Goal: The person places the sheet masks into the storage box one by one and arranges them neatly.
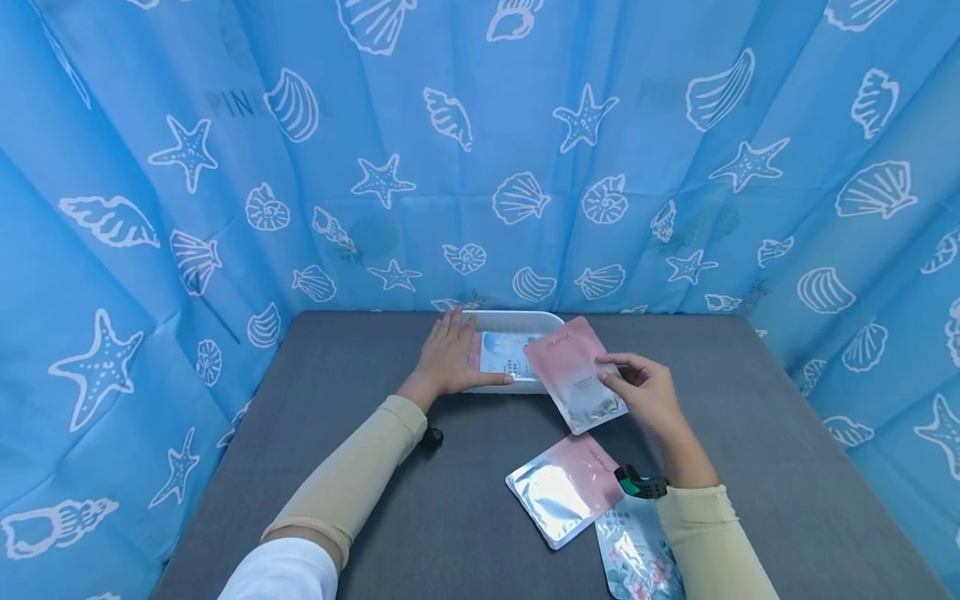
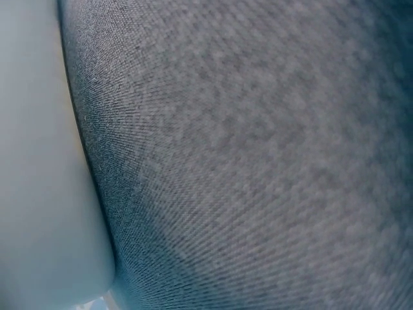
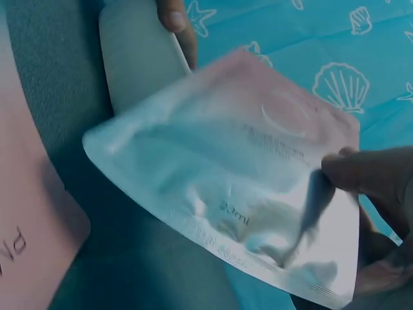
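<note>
My left hand (image 1: 448,358) rests across the left end of a white plastic tray (image 1: 534,317), fingers spread toward its back rim and thumb along the front. Inside the tray lie a blue-and-white sachet (image 1: 504,353) and part of a pink one. Between thumb and fingers, my right hand (image 1: 649,398) pinches a pink-and-silver face mask sachet (image 1: 570,367), held tilted above the table by the tray's right front corner. The right wrist view shows this sachet's silver lower part with "23ml" printed on it. Only the tray's pale outer wall (image 2: 45,194) and grey cloth appear in the left wrist view.
Another pink-and-silver sachet (image 1: 558,492) lies on the grey table (image 1: 450,500) below the right hand. It partly overlaps a blue floral sachet (image 1: 637,550) beside the right forearm. A blue shell-patterned curtain (image 1: 465,167) hangs behind the table and along its sides.
</note>
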`<state>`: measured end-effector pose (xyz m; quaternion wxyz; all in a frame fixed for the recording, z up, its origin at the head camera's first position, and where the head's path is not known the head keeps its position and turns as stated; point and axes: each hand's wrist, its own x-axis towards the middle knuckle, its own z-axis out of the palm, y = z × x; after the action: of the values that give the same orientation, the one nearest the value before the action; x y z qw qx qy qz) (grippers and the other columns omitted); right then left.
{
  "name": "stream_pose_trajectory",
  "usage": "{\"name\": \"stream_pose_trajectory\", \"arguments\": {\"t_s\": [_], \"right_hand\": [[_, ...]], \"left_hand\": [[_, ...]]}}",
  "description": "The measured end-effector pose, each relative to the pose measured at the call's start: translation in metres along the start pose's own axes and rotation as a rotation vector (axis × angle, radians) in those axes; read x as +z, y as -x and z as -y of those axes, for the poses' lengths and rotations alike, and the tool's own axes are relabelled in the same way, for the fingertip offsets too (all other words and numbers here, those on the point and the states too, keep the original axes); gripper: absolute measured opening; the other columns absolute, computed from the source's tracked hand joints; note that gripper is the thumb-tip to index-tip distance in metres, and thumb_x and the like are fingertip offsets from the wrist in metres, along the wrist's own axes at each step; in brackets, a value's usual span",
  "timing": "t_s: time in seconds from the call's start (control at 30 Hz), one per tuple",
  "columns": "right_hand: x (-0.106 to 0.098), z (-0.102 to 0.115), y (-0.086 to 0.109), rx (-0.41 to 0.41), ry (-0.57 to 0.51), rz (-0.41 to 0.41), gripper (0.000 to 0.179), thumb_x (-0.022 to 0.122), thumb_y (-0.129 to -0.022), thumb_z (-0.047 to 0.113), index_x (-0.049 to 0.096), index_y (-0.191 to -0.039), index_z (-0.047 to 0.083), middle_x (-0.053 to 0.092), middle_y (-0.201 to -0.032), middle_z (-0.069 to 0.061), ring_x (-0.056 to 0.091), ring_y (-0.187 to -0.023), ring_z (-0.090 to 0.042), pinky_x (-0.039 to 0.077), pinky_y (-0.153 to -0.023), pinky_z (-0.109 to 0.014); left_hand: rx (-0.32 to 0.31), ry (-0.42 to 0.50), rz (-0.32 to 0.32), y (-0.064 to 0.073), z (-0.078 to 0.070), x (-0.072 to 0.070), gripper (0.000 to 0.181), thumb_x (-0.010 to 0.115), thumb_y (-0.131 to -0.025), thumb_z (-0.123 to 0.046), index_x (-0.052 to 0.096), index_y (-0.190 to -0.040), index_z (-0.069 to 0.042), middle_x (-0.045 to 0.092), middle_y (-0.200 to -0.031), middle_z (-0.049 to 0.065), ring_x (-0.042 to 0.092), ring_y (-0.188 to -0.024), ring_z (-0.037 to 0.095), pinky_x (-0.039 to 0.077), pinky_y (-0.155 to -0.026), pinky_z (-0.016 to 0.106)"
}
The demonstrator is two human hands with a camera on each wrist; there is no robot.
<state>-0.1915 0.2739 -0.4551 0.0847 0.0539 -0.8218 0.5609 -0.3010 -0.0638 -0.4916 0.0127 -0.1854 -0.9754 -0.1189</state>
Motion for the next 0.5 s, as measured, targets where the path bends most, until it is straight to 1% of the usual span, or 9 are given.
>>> {"name": "stream_pose_trajectory", "arguments": {"t_s": [0.13,0.23,0.33,0.37,0.47,0.5], "right_hand": [[0.0044,0.0003,-0.0048,0.082,-0.069,-0.033,0.034,0.069,-0.103,0.007,0.068,-0.136,0.0,0.065,-0.133,-0.02,0.064,-0.097,-0.006,0.057,-0.079,-0.016],[0.0063,0.0005,-0.0073,0.152,-0.116,-0.048,0.039,0.067,-0.104,0.007,0.064,-0.143,0.002,0.061,-0.141,-0.022,0.066,-0.104,-0.006,0.059,-0.083,-0.016],[0.0066,0.0001,-0.0084,0.192,-0.152,-0.038,0.045,0.066,-0.104,0.004,0.059,-0.149,0.004,0.056,-0.151,-0.021,0.065,-0.117,-0.011,0.058,-0.087,-0.015],[0.0066,-0.0005,-0.0084,0.193,-0.158,-0.032,0.046,0.066,-0.104,0.004,0.058,-0.15,0.004,0.055,-0.153,-0.02,0.064,-0.12,-0.012,0.058,-0.088,-0.014],[0.0065,-0.003,-0.0076,0.195,-0.163,-0.02,0.049,0.065,-0.104,0.004,0.055,-0.152,0.003,0.053,-0.158,-0.018,0.06,-0.135,-0.022,0.055,-0.091,-0.01],[0.0066,-0.004,-0.0073,0.2,-0.162,-0.023,0.05,0.066,-0.104,0.005,0.054,-0.153,0.004,0.052,-0.159,-0.018,0.059,-0.136,-0.023,0.055,-0.09,-0.01]], "left_hand": [[0.002,0.006,0.005,0.0003,0.0002,0.0001,0.142,0.055,-0.07,-0.101,0.014,-0.172,-0.011,0.008,-0.179,0.018,0.005,-0.167,0.038,0.01,-0.135,0.054],[0.003,0.002,0.01,-0.0003,0.0002,0.0007,0.142,0.055,-0.07,-0.101,0.013,-0.172,-0.011,0.007,-0.179,0.018,0.005,-0.167,0.038,0.009,-0.135,0.054],[0.003,-0.003,0.012,-0.0017,0.0008,0.0015,0.142,0.055,-0.07,-0.101,0.012,-0.172,-0.011,0.006,-0.179,0.018,0.005,-0.167,0.039,0.009,-0.135,0.054],[0.005,-0.005,0.01,-0.0018,0.0009,0.0016,0.142,0.055,-0.07,-0.101,0.013,-0.172,-0.01,0.007,-0.179,0.018,0.006,-0.167,0.039,0.01,-0.135,0.054],[0.005,-0.01,0.008,-0.0018,0.0009,0.0011,0.142,0.054,-0.071,-0.101,0.013,-0.172,-0.01,0.007,-0.179,0.018,0.006,-0.167,0.039,0.01,-0.135,0.054],[0.005,-0.009,0.006,-0.0014,0.0007,0.0005,0.142,0.054,-0.071,-0.101,0.013,-0.172,-0.01,0.007,-0.179,0.018,0.006,-0.167,0.039,0.01,-0.135,0.054]]}}
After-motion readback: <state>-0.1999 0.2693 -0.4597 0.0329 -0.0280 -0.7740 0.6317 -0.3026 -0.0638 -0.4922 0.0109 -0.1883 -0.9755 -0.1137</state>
